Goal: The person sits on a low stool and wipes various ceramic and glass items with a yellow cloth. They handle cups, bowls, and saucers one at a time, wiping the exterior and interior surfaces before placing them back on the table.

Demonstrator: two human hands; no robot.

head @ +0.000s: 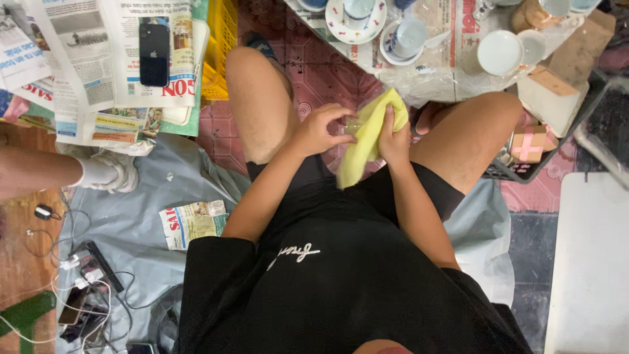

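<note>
Your left hand (319,131) pinches a small clear glass (354,126) between your knees, while your right hand (394,139) closes around the yellow cloth (367,141) wrapped against it, cups and saucers (400,38) ahead.

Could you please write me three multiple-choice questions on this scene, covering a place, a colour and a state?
1. Where does the black phone lie?
A. On newspaper
B. On a saucer
C. On the person's lap

2. What colour is the cloth?
A. Red
B. Yellow
C. Blue

3. What is the right hand doing?
A. Hanging free
B. Holding the phone
C. Gripping the cloth

Answers: 1 A, newspaper lies under it. 2 B, it is plainly yellow. 3 C, its fingers fold over the cloth, opposite the left hand.
</note>
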